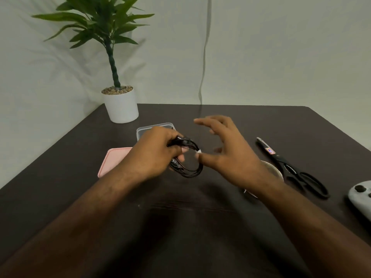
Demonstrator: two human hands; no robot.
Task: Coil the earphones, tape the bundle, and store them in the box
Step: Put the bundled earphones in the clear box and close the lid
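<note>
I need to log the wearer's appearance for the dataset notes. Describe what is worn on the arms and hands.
Nothing is worn. Both forearms are bare right down to the bottom of the picture, with no sleeves in view. The left hand and the right hand carry no gloves, and no rings, watch or wristband can be made out, though the right hand's fingers are blurred.

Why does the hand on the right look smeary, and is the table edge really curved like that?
In the head view, the right hand is smeared by motion blur, while the left hand gripping the coiled earphones looks sharper; the wide-angle lens bends the table edges; soft light casts faint plant shadows on the wall.
</note>
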